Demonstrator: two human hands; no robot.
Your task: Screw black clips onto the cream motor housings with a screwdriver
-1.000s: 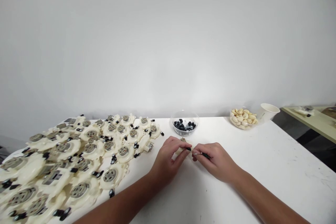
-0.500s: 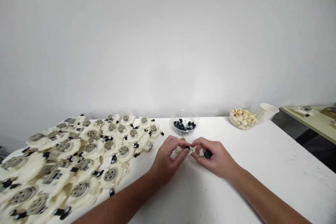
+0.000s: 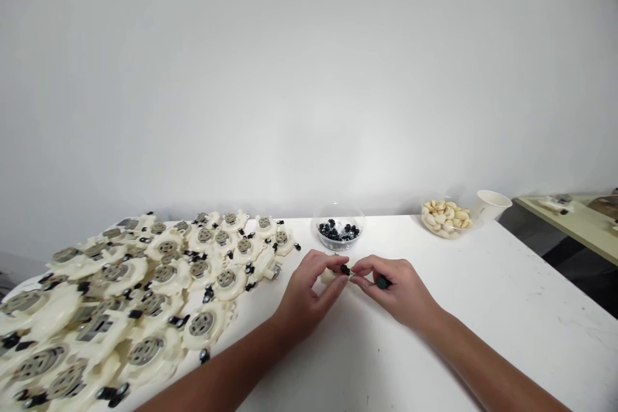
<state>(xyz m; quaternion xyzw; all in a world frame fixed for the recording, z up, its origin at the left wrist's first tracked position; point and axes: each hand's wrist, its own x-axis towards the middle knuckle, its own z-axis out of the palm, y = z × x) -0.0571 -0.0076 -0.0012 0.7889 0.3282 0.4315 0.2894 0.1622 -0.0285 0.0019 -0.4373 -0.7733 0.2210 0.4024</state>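
My left hand (image 3: 309, 290) pinches a small black part (image 3: 344, 269) between thumb and forefinger. My right hand (image 3: 396, 286) meets it from the right, thumb and forefinger closed at a tiny shiny metal piece (image 3: 352, 273) by the black part's end. Within the right hand's curled fingers sits a dark green rounded handle (image 3: 383, 282); the rest of that tool is hidden. A cream plastic piece (image 3: 329, 277) shows behind the left fingers, mostly covered. Just beyond both hands stands a clear bowl (image 3: 339, 246) of small black parts.
Many cream plastic housings (image 3: 167, 270) with grey round inserts and black pieces cover the left of the white table (image 3: 483, 309). At the back right are a clear bowl of cream oval pieces (image 3: 445, 219) and a white paper cup (image 3: 492, 205). A second table (image 3: 579, 222) stands farther right.
The black part has tipped slightly in my left fingers, and the right fingertips have closed in against its end. The green handle stays in my right hand.
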